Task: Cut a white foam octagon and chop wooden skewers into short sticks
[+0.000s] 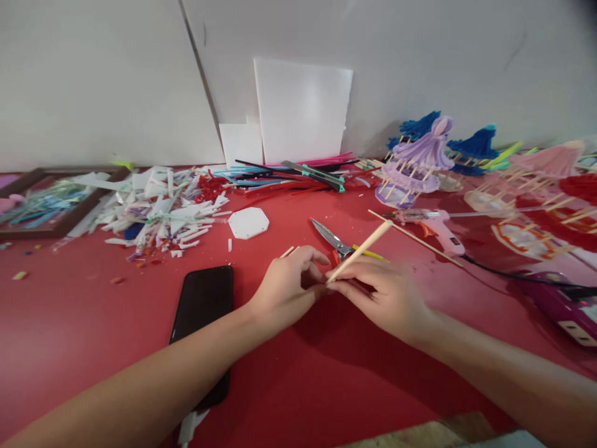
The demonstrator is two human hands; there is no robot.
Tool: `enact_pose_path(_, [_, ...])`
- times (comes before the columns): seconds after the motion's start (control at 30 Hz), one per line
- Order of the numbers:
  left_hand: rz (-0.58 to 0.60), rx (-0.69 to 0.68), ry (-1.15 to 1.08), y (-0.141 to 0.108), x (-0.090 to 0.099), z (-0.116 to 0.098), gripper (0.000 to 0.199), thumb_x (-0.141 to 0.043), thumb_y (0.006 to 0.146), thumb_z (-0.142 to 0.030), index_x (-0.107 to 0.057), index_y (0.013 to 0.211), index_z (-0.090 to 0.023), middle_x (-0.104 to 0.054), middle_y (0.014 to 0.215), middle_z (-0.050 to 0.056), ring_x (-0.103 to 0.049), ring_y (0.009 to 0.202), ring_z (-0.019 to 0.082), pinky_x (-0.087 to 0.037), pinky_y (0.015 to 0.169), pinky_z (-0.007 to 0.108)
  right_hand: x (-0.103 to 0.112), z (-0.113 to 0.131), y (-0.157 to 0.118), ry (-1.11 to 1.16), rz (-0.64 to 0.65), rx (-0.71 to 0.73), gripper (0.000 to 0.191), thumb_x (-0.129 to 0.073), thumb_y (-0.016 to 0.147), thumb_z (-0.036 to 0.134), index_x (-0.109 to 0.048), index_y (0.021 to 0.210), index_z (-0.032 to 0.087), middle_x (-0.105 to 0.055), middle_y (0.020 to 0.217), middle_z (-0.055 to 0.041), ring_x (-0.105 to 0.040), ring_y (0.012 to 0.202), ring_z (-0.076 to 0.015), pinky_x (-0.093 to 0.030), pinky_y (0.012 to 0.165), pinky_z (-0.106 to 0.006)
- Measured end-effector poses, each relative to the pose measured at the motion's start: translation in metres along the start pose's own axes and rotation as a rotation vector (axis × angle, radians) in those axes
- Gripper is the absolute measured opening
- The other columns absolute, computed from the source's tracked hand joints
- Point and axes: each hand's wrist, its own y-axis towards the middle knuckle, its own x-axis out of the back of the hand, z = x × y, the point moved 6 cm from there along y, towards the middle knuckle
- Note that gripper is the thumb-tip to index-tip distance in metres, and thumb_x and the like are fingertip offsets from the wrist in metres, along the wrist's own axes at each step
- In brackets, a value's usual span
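Observation:
Between the fingertips of my right hand (pixel 385 292) is a pale wooden stick (pixel 361 250), slanting up to the right. My left hand (pixel 289 283) is curled, its fingertips meeting the stick's lower end. Two thin stick ends (pixel 288 252) show just behind my left hand; whether it holds them is hidden. Just beyond my hands lie scissors (pixel 332 236) with blades half spread, handles partly covered by my right hand. A longer thin stick (pixel 426 244) rests on the red table to the right. A white octagonal plate (pixel 249 223) with small holes lies ahead on the left.
A black phone (pixel 203 305) lies by my left forearm. White scraps (pixel 163 211) are heaped at left, near a brown frame (pixel 100 190). Pipe cleaners and a cutter (pixel 321 176) lie at the back. A glue gun (pixel 431 227), its cord, and carousel-like crafts (pixel 422 155) stand right.

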Motion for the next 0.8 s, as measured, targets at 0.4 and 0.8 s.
enact_pose_path(0.4, [0.049, 0.004, -0.091, 0.003, -0.002, 0.004, 0.009, -0.069, 0.075, -0.016, -0.061, 0.07, -0.018, -0.065, 0.07, -0.002, -0.061, 0.068, 0.012, -0.047, 0.064, 0.024, 0.026, -0.049, -0.012, -0.554, 0.343, -0.274, 0.024, -0.063, 0.07, 0.018, -0.061, 0.094, 0.02, -0.069, 0.093, -0.0111, -0.067, 0.081, -0.0262, -0.051, 0.064, -0.035])
enact_pose_path(0.8, [0.03, 0.046, -0.127, 0.003, -0.001, 0.004, 0.008, -0.07, 0.072, -0.015, -0.063, 0.069, -0.018, -0.067, 0.072, -0.001, -0.063, 0.071, 0.014, -0.048, 0.068, 0.027, 0.062, -0.096, -0.014, -0.638, 0.427, -0.424, 0.014, -0.06, 0.076, 0.033, -0.054, 0.083, 0.023, -0.062, 0.077, -0.0048, -0.057, 0.067, -0.0216, -0.041, 0.059, -0.033])
